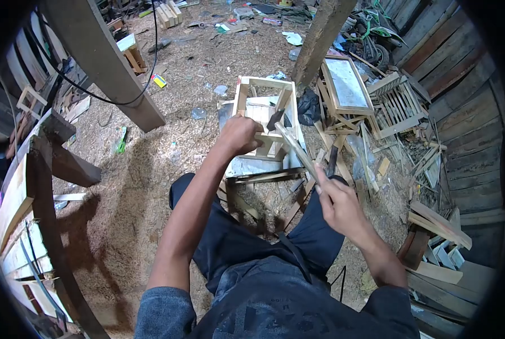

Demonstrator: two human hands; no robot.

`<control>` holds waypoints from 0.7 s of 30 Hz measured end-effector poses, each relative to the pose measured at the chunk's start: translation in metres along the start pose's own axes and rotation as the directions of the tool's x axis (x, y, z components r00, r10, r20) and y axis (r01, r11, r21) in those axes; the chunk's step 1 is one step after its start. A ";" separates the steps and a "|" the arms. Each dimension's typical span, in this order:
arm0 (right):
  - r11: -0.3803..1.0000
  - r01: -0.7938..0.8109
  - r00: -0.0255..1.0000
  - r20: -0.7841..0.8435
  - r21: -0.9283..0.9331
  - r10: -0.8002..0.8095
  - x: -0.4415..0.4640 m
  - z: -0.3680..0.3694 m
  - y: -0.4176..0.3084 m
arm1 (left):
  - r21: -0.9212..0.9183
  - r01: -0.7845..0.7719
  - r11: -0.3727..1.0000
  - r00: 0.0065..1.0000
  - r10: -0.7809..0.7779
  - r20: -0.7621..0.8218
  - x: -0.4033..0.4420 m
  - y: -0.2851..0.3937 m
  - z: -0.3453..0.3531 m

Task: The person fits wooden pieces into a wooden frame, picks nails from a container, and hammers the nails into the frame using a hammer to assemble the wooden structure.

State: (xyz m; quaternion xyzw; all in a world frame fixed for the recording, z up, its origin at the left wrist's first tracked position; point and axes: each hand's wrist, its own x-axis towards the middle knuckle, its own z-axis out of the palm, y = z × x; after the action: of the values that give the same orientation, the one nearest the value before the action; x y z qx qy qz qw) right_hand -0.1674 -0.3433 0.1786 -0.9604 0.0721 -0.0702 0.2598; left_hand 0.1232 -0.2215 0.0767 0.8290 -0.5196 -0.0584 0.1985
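A small wooden frame point(266, 82) stands on a low, pale-topped work surface point(244, 165) between the person's knees. My left hand point(240, 134) is closed on the frame's near left part, its fingers curled and partly hidden. From the right, my right hand point(336, 202) grips the wooden handle of a hammer point(299, 150). The hammer's dark head is over the near right part of the frame, close to my left hand; whether it touches the wood I cannot tell.
Wooden posts point(103, 62) point(320, 42) rise on both sides. A framed panel point(347, 83) and slatted wooden pieces point(396, 101) lie at the right. Shavings and scraps cover the floor. At the far left edge another person point(9, 148) is partly visible.
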 end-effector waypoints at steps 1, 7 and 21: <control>0.998 0.056 0.994 -0.095 0.018 -0.054 0.000 0.000 0.002 | -0.015 0.003 1.000 1.000 -0.003 0.014 -0.001 0.001 0.001; 0.990 0.139 0.951 -0.277 -0.019 -0.139 0.005 0.005 0.003 | -0.019 -0.002 1.000 1.000 0.002 -0.010 -0.002 0.001 0.003; 0.996 0.018 0.958 -0.286 0.090 0.008 0.008 -0.011 -0.001 | -0.001 -0.055 0.999 0.998 0.055 -0.018 -0.002 -0.001 0.005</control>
State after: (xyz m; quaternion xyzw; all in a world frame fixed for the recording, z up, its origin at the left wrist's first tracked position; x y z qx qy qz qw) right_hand -0.1609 -0.3488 0.1892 -0.9274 0.1033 -0.2122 0.2902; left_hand 0.1220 -0.2209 0.0716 0.8148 -0.5403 -0.0460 0.2051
